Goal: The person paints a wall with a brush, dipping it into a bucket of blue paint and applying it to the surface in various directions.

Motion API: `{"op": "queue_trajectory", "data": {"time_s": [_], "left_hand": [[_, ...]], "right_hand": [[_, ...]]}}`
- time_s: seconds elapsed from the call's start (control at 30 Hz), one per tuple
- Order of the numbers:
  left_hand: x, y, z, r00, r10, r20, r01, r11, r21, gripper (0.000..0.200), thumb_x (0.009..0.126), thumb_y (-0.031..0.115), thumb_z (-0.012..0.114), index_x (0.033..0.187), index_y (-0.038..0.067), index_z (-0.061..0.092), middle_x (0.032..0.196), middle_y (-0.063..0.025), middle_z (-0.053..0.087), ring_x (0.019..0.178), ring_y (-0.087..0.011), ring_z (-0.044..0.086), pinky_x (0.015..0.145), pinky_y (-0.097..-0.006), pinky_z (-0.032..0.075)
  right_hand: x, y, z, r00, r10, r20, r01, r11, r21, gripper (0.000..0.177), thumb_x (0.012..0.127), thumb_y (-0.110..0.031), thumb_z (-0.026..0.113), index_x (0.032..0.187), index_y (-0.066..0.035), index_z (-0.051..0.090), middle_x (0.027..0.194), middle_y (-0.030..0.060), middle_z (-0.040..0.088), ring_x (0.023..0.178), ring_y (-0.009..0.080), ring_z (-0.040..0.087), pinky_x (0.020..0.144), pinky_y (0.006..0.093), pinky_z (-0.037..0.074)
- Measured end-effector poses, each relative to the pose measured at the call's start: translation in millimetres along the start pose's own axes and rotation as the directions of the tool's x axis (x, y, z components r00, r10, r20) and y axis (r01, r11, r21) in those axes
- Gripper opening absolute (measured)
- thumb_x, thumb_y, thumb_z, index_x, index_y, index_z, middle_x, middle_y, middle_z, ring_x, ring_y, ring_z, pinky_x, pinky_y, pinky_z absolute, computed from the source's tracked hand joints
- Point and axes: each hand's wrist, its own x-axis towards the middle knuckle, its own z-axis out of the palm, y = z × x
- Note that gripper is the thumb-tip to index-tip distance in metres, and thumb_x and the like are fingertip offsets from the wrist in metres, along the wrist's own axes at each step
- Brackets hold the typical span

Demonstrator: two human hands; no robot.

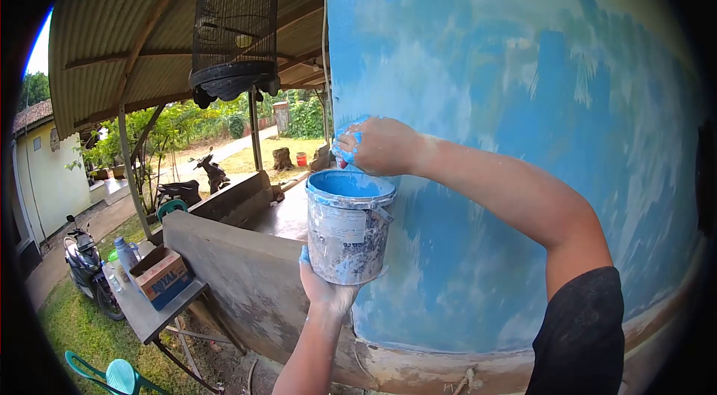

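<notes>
The blue-painted wall [523,134] fills the frame's right. The paint bucket [347,234] stands upright at centre, just beside it. My left hand [325,290] grips its base from below. My right hand [381,147], fingers closed on a paint-soaked pad [345,145], sits directly above the rim; open room lies left.

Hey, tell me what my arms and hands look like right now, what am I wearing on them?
No gloves or watch show. The right arm is bare up to a short black sleeve; the left arm is bare as far as it shows. Blue paint coats the fingers of the right hand, with a dab on the left hand.
</notes>
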Motion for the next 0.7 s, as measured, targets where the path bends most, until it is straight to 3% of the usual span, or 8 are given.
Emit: {"op": "queue_trajectory", "data": {"time_s": [0.1, 0.2, 0.33, 0.4, 0.53, 0.6, 0.63, 0.7], "left_hand": [[-0.1, 1.4, 4.2, 1.0, 0.002, -0.017, 0.0, 0.996, 0.089, 0.071, 0.106, 0.059, 0.02, 0.162, 0.018, 0.032, 0.164, -0.0177, 0.036, 0.144, -0.0496, 0.042, 0.106, -0.0855, 0.029], [2.3, 0.8, 3.1, 1.0, 0.005, -0.017, -0.004, 0.998, 0.062, 0.071, 0.106, 0.059, 0.02, 0.162, 0.017, 0.033, 0.163, -0.0182, 0.037, 0.143, -0.0497, 0.043, 0.105, -0.0854, 0.031], [-0.2, 1.3, 6.4, 1.0, -0.023, 0.018, 0.023, 0.999, 0.036, 0.067, 0.105, 0.056, 0.032, 0.159, 0.017, 0.039, 0.161, -0.0191, 0.04, 0.141, -0.05, 0.044, 0.102, -0.0864, 0.031], [2.6, 1.3, 2.5, 0.999, -0.031, 0.036, 0.03, 0.999, 0.04, 0.067, 0.105, 0.056, 0.033, 0.159, 0.017, 0.039, 0.161, -0.0191, 0.04, 0.141, -0.0497, 0.045, 0.103, -0.0858, 0.031], [1.0, 1.2, 0.7, 0.999, -0.029, 0.037, 0.029, 0.999, 0.017, 0.068, 0.105, 0.057, 0.031, 0.159, 0.017, 0.039, 0.161, -0.0188, 0.041, 0.141, -0.0497, 0.045, 0.103, -0.0855, 0.031], [3.0, 1.8, 2.5, 0.999, -0.029, 0.045, 0.029, 1.0, 0.007, 0.068, 0.105, 0.058, 0.031, 0.159, 0.017, 0.039, 0.161, -0.0187, 0.041, 0.141, -0.0496, 0.045, 0.103, -0.0856, 0.031], [5.4, 2.7, -1.2, 0.999, -0.02, 0.029, 0.02, 1.0, -0.011, 0.068, 0.105, 0.058, 0.031, 0.159, 0.017, 0.038, 0.161, -0.0184, 0.041, 0.141, -0.0496, 0.045, 0.103, -0.0856, 0.03], [4.9, 3.7, -2.1, 1.0, -0.012, 0.014, 0.012, 1.0, -0.027, 0.068, 0.105, 0.058, 0.03, 0.159, 0.018, 0.038, 0.161, -0.0181, 0.041, 0.141, -0.0495, 0.044, 0.103, -0.0856, 0.03]], "right_hand": [[16.1, 33.9, -13.3, 0.921, 0.096, -0.377, -0.068, 0.994, 0.086, 0.016, 0.092, -0.013, 0.063, 0.102, -0.004, 0.071, 0.099, 0.0123, 0.072, 0.092, 0.0316, 0.073, 0.074, 0.0438, 0.061], [20.9, 71.5, -36.4, 0.883, 0.273, -0.382, -0.239, 0.962, 0.136, 0.015, 0.091, -0.013, 0.064, 0.101, -0.005, 0.071, 0.102, 0.0117, 0.072, 0.093, 0.0308, 0.073, 0.076, 0.0437, 0.061], [1.0, 71.5, -11.5, 0.909, 0.282, -0.307, -0.268, 0.96, 0.086, 0.014, 0.093, -0.016, 0.065, 0.099, -0.004, 0.071, 0.103, 0.0121, 0.073, 0.093, 0.0321, 0.072, 0.076, 0.0421, 0.061], [-15.1, 43.5, 11.6, 0.941, 0.079, -0.329, -0.073, 0.997, 0.031, 0.018, 0.094, -0.019, 0.066, 0.096, -0.002, 0.07, 0.102, 0.0145, 0.073, 0.093, 0.0338, 0.072, 0.076, 0.0426, 0.06], [-31.5, 0.5, -0.8, 0.982, -0.044, -0.183, 0.04, 0.999, -0.028, 0.016, 0.091, -0.018, 0.072, 0.103, -0.006, 0.07, 0.107, 0.0134, 0.074, 0.103, 0.0302, 0.072, 0.08, 0.0393, 0.06], [-25.1, 3.6, -20.6, 0.981, 0.16, -0.11, -0.132, 0.965, 0.226, 0.016, 0.092, -0.019, 0.071, 0.102, -0.006, 0.071, 0.105, 0.0135, 0.074, 0.101, 0.0307, 0.073, 0.079, 0.0402, 0.06], [-18.6, 15.0, -31.9, 0.957, 0.117, -0.265, -0.058, 0.973, 0.222, 0.017, 0.095, -0.021, 0.069, 0.095, -0.005, 0.07, 0.106, 0.014, 0.073, 0.092, 0.0351, 0.072, 0.076, 0.0424, 0.06], [-2.6, 46.4, -42.4, 0.927, 0.197, -0.32, -0.143, 0.973, 0.184, 0.017, 0.096, -0.022, 0.067, 0.097, -0.005, 0.071, 0.107, 0.0145, 0.073, 0.093, 0.0354, 0.072, 0.077, 0.0423, 0.06]]}}
